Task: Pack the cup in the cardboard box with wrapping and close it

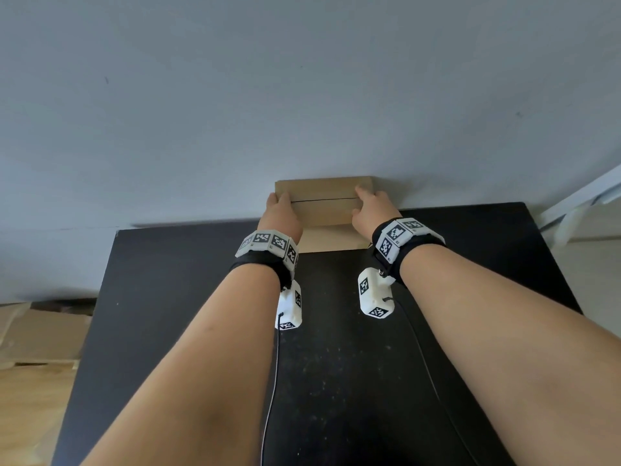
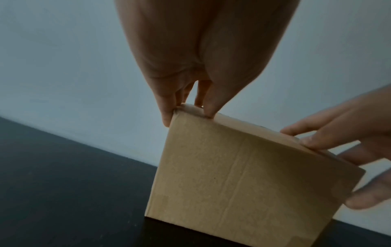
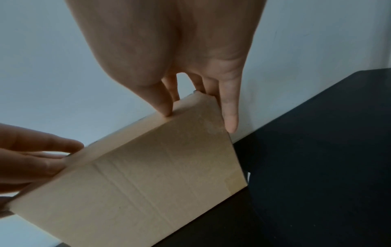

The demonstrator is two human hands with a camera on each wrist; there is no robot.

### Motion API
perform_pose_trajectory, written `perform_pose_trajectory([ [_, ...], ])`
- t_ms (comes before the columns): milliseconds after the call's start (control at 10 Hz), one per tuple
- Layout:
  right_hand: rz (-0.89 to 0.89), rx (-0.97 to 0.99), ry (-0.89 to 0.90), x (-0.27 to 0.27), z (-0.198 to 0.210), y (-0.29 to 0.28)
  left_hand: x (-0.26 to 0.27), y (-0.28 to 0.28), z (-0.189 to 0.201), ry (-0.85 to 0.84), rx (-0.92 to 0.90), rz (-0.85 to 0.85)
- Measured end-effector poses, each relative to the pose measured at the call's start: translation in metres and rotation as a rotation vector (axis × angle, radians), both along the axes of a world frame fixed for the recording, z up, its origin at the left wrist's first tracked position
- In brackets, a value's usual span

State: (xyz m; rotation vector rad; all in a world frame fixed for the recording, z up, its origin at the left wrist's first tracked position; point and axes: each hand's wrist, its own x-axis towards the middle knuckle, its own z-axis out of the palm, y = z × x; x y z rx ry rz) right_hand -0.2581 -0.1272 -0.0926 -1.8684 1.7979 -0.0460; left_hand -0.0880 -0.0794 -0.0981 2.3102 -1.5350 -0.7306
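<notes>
A brown cardboard box [image 1: 322, 210] stands at the far edge of the black table [image 1: 168, 297], against the wall. Its top flaps are down and meet in a thin seam. My left hand [image 1: 280, 213] rests on the box's top left corner, with straight fingers on the top and one finger down the left side [image 2: 167, 120]. Across from it, my right hand [image 1: 369, 205] presses the top right corner the same way, thumb on the front edge [image 3: 167, 113]. Neither cup nor wrapping is in view.
A pale wall [image 1: 302, 95] rises directly behind the box. Flattened cardboard [image 1: 37, 331] lies on the floor left of the table. Beyond the table's right corner stands a white frame [image 1: 584, 203]. The dark tabletop stretches toward me between my forearms.
</notes>
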Motion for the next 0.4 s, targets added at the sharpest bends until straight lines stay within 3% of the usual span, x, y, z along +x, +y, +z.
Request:
perform_pose_trajectory([
  [200, 0.056, 0.004, 0.125, 0.001, 0.022, 0.011, -0.008, 0.009, 0.019, -0.234, 0.113, -0.067],
  [400, 0.153, -0.082, 0.132, -0.009, 0.058, 0.027, -0.010, 0.021, 0.063, -0.370, 0.028, -0.133],
])
